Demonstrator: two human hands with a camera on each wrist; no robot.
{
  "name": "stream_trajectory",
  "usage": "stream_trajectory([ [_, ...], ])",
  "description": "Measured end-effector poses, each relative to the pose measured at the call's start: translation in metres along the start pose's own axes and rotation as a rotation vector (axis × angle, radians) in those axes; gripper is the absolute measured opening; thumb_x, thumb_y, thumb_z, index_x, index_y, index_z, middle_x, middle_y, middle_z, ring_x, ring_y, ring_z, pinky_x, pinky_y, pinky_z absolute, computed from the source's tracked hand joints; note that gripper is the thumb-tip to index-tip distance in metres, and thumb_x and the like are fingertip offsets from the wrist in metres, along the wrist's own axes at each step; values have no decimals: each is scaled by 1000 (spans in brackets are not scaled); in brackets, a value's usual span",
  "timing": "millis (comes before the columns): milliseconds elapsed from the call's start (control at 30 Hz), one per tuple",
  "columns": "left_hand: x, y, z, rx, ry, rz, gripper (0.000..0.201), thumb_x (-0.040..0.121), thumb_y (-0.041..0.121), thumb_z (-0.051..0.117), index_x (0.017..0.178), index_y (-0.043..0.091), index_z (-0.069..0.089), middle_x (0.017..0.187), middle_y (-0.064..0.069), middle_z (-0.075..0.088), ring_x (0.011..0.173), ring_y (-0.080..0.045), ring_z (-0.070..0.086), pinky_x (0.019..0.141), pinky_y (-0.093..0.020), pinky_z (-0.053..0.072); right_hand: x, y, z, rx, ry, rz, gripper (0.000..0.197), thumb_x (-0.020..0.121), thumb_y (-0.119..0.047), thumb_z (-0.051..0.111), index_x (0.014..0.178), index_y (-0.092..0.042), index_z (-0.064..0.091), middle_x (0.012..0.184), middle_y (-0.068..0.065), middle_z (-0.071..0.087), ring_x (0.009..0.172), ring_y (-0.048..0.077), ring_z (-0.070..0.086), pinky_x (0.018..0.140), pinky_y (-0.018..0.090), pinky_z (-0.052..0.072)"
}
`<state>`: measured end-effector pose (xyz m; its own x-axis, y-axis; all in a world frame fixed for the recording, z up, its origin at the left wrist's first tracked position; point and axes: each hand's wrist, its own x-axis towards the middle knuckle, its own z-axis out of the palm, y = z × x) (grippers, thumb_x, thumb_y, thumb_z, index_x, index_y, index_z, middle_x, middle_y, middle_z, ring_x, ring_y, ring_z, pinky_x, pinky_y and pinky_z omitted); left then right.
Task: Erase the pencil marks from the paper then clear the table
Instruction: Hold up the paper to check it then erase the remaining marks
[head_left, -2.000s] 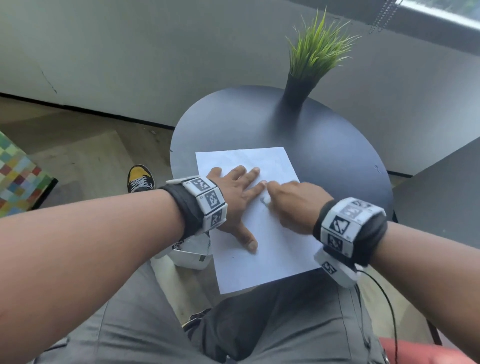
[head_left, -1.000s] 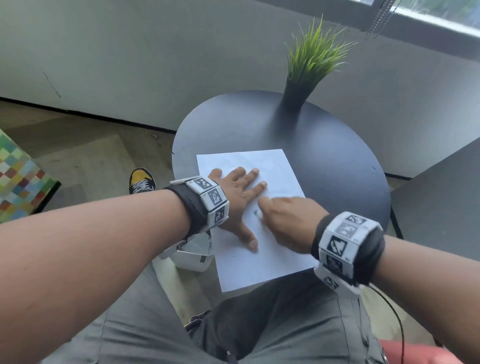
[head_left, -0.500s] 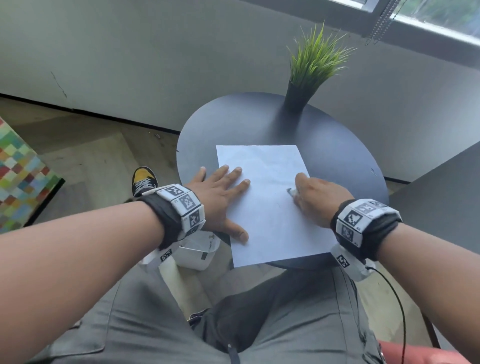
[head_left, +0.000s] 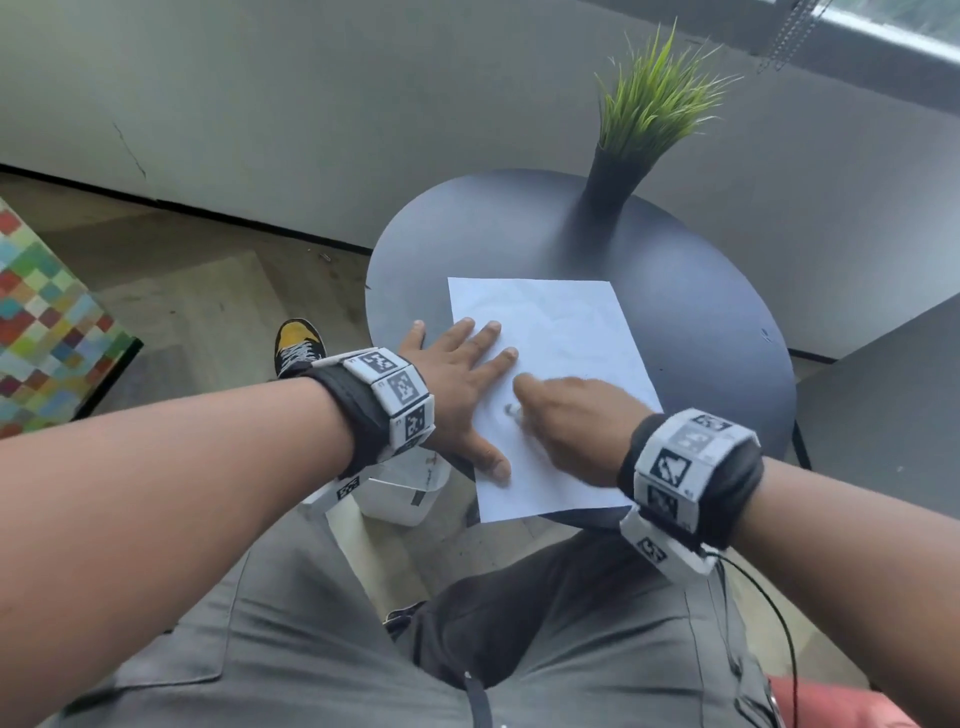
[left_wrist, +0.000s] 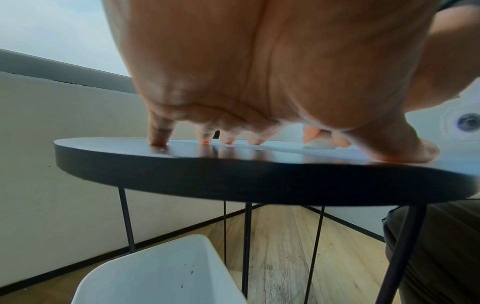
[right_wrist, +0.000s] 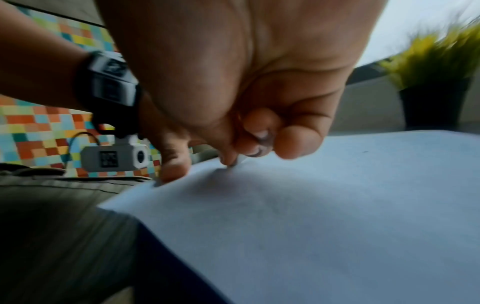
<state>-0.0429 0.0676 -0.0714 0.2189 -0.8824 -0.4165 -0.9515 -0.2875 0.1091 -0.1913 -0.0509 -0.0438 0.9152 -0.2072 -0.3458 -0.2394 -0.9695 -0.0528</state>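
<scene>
No words or numbers can be read (the wristbands (head_left: 397, 387) carry only black-and-white square code patterns).

Under the spread fingers (head_left: 488, 332) of the left hand (head_left: 457, 384) lies a thin matt white sheet of paper (head_left: 566, 332), faintly creased beyond the fingertips, on a dark round table (head_left: 701, 312) whose smooth top has a soft sheen that mirrors the fingertips in the left wrist view. The table stands on thin black metal legs (left_wrist: 127, 220) over a pale wood-grain floor (left_wrist: 280, 246). Below the hand sits a smooth white plastic bin (left_wrist: 161, 273).
</scene>
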Motion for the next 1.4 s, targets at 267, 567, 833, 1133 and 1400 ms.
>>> stream_trajectory([
  [267, 3, 1, 1, 4, 7, -5, 138, 54, 102, 45, 157, 31, -14, 165, 1, -25, 152, -24, -20, 117, -67, 2, 12, 20, -13, -38, 36, 172, 23, 102, -35, 35, 92, -16, 27, 92, 15, 56, 76, 37, 52, 64, 37, 38],
  [567, 2, 3, -1, -27, 24, -13, 141, 53, 101, 49, 158, 30, -13, 165, 0, -25, 152, -24, -20, 117, -67, 2, 5, 33, -6, 15, 25, 224, 34, 101, -49, 29, 88, -18, 30, 85, 9, 51, 74, 33, 49, 68, 41, 44],
  [833, -4, -1, 15, -28, 110, 23, 130, 60, 101, 34, 159, 26, -6, 167, 6, -14, 153, -18, -14, 119, -62, 0, 8, 45, -2, 59, 99, 318, 29, 102, -43, 32, 93, -15, 32, 86, 15, 56, 72, 36, 51, 70, 43, 48],
  [1133, -3, 0, 13, -12, 65, 36, 139, 54, 103, 38, 158, 25, -12, 166, 4, -20, 153, -22, -17, 118, -66, 1, -9, 10, -5, 102, -8, 102, 34, 100, -50, 36, 101, -17, 44, 93, 10, 62, 84, 33, 58, 76, 42, 49],
  [1400, -4, 4, 7, 27, 34, 24, 137, 57, 101, 42, 158, 26, -13, 166, 3, -21, 153, -24, -15, 117, -67, 3, -28, -18, 1, 91, -71, -102, 26, 99, -40, 45, 101, -15, 42, 88, 2, 59, 76, 26, 52, 68, 38, 42],
])
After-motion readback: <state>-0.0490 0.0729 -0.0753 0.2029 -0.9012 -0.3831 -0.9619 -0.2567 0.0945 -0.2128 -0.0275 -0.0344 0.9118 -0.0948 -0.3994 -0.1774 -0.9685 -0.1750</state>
